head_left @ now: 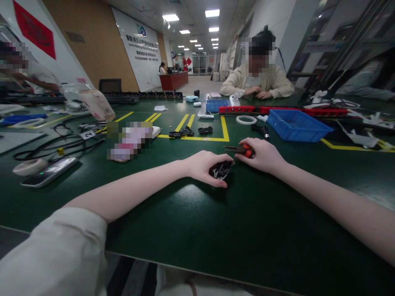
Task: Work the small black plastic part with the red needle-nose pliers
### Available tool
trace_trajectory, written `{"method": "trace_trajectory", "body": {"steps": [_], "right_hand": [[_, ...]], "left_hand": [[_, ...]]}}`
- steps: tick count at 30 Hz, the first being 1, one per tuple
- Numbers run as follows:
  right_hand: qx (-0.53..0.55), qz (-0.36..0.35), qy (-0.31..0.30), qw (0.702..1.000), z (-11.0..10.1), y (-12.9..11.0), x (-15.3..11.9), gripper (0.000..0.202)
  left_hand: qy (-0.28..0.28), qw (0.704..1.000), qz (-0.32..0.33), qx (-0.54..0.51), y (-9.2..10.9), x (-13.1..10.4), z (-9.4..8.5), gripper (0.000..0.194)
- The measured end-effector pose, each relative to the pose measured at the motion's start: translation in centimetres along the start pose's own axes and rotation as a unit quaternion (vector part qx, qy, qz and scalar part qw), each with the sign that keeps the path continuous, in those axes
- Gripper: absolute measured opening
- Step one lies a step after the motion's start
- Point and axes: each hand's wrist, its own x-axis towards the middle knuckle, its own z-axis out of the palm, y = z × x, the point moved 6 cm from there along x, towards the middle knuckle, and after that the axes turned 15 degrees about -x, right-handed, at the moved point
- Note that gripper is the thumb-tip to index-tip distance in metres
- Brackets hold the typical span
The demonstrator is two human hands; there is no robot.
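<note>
Between the fingers and thumb of my left hand (205, 166) sits a small black plastic part (221, 169) with some silvery bits on it, held just over the green table (173, 222). My right hand (262, 155) is closed around pliers (246, 151) with red-and-black handles. Their thin jaws point left, close above the black part and apart from it. Whether the jaws are parted is hard to make out. Farther back, several similar black parts (185, 132) lie near the yellow tape lines.
A blue bin (298, 124) stands at the right, beside a black tool (261, 131) and a white ring (246, 119). Leftward lie a phone (131, 142), a white-edged device (50, 172), black cables (61, 139) and a bottle (95, 100). Another person (257, 78) sits across the table.
</note>
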Motion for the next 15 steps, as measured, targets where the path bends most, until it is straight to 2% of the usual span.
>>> {"method": "trace_trajectory", "body": {"steps": [4,7,9,11,13,15], "right_hand": [[-0.013,-0.006,-0.026,1.0,0.7,0.3,0.1,0.042],[-0.019,-0.02,-0.026,0.999,0.3,0.2,0.0,0.042],[-0.015,-0.025,0.018,0.999,-0.9,-0.2,-0.4,0.034],[0.006,-0.048,0.103,0.994,-2.8,-1.2,-1.1,0.022],[0.039,-0.113,0.155,0.981,-4.3,-2.9,-2.2,0.015],[0.059,-0.17,0.167,0.969,-5.2,-4.8,-3.1,0.018]], "left_hand": [[-0.019,0.998,0.046,0.039,0.4,0.1,0.3,0.07],[-0.03,0.996,0.067,0.06,0.5,0.1,0.6,0.072],[-0.028,0.995,0.064,0.066,0.4,0.1,0.6,0.071],[-0.028,0.996,0.055,0.067,0.4,0.1,0.7,0.071],[-0.026,0.996,0.049,0.068,0.4,0.1,0.8,0.071],[-0.02,0.997,0.043,0.069,0.4,0.2,0.8,0.07]]}}
